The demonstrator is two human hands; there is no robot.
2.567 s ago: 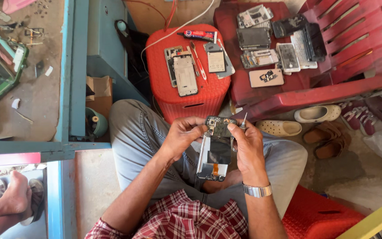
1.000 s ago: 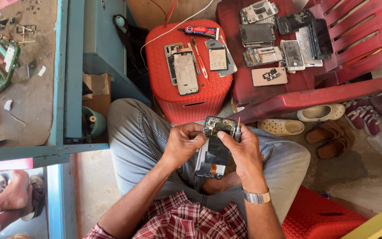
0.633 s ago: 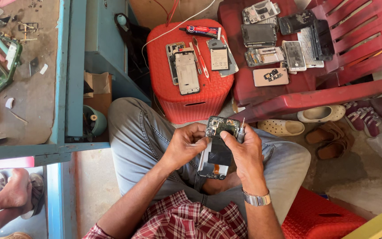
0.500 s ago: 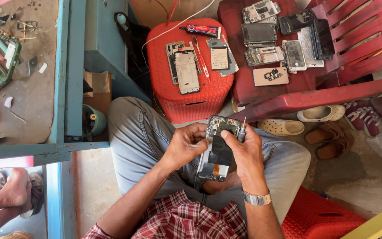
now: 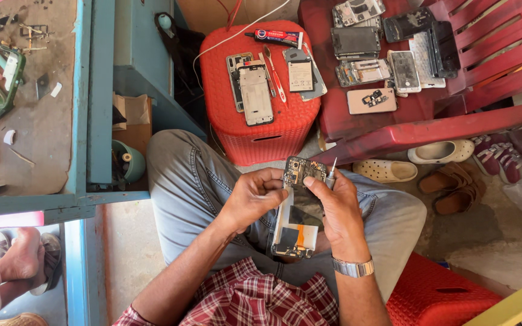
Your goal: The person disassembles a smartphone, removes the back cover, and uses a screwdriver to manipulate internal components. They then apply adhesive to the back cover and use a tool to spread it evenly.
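Over my lap I hold an opened phone (image 5: 295, 226) with its back off, circuit board at the top and a pale battery area below. My left hand (image 5: 254, 196) grips its left edge near the board (image 5: 302, 170). My right hand (image 5: 336, 208) steadies the right side and also pinches a small screwdriver (image 5: 331, 175), tip pointing up beside the board. I sit with knees apart in grey trousers.
A red stool (image 5: 255, 130) ahead carries a phone frame (image 5: 255, 93), a glue tube (image 5: 276, 36) and tools. A red plastic chair (image 5: 454, 115) holds several dismantled phones. Sandals (image 5: 448, 151) lie at right. A blue workbench (image 5: 92, 102) stands left; another person's foot (image 5: 22, 259) lower left.
The view has shifted slightly. My hands and the phone stay over my lap, with small finger movements on the board.
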